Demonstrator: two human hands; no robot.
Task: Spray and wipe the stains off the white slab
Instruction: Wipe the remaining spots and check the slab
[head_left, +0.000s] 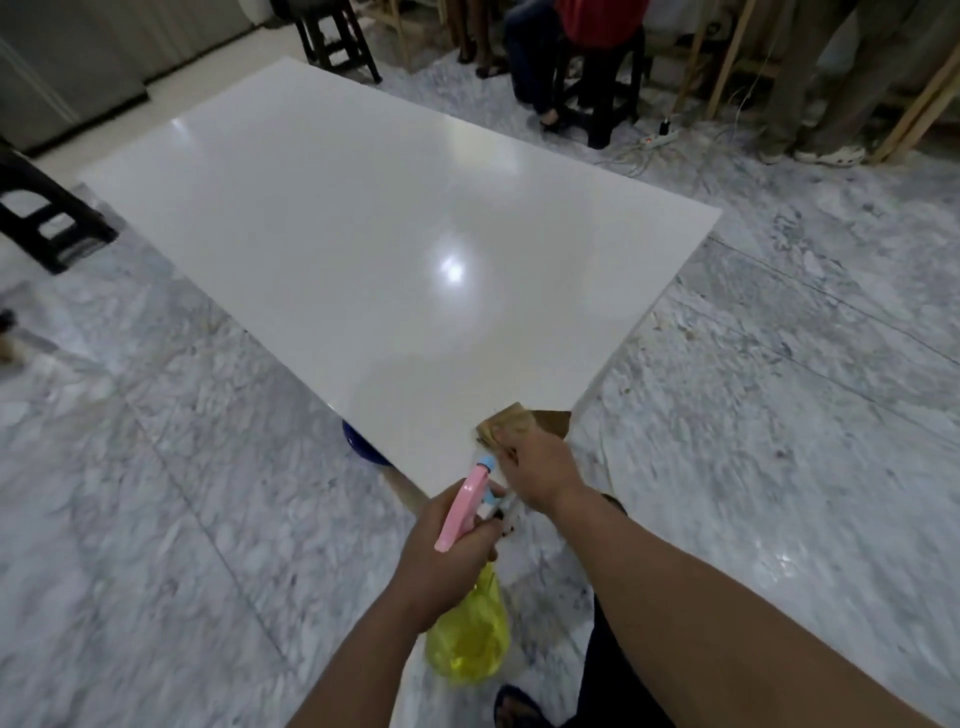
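A large glossy white slab (363, 249) lies flat ahead of me and shows no clear stains. My left hand (441, 551) grips a yellow spray bottle (467, 644) by its pink trigger head, nozzle aimed at the slab's near corner. My right hand (540, 467) presses a tan cloth (504, 426) onto that near corner, just past the nozzle. A brown patch (553, 421) shows at the corner beside the cloth.
The slab rests above a grey marble floor (182, 467) on supports; a blue one (363, 447) peeks out under the near edge. Dark stools (47, 218) stand at the left and far end. Seated and standing people, wooden frames and a power strip (660, 137) are at the back right.
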